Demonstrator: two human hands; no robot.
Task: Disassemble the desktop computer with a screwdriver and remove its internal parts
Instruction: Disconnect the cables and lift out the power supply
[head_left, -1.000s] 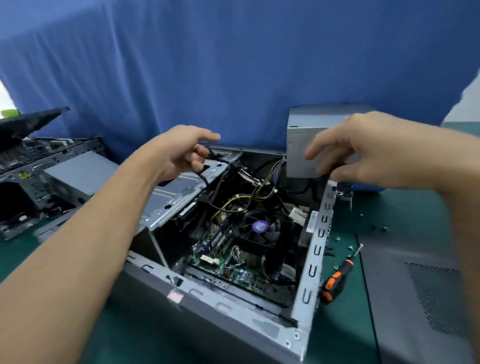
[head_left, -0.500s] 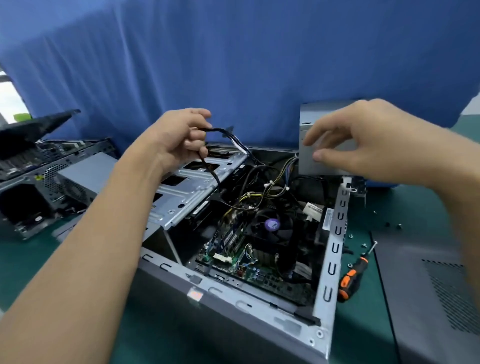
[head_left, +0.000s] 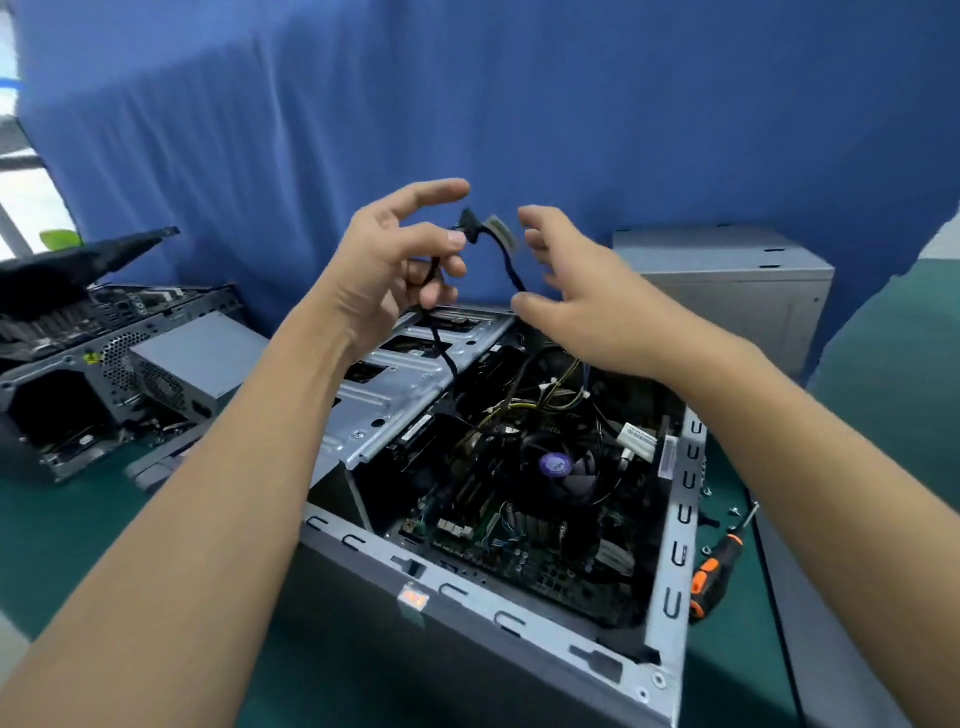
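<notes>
Head cam: left hand (head_left: 384, 270) grips a black cable (head_left: 506, 262) up above the open computer case (head_left: 680, 525), right hand (head_left: 582, 301) spread loose just beside it. Orange-handled screwdriver (head_left: 711, 577) lies right of the case.

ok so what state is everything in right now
left hand: pinching the cable, raised
right hand: open, fingers spread beside the cable
cable: lifted, trailing down into the case
case: on its side, open, board inside
screwdriver: lying on the mat, untouched
</notes>
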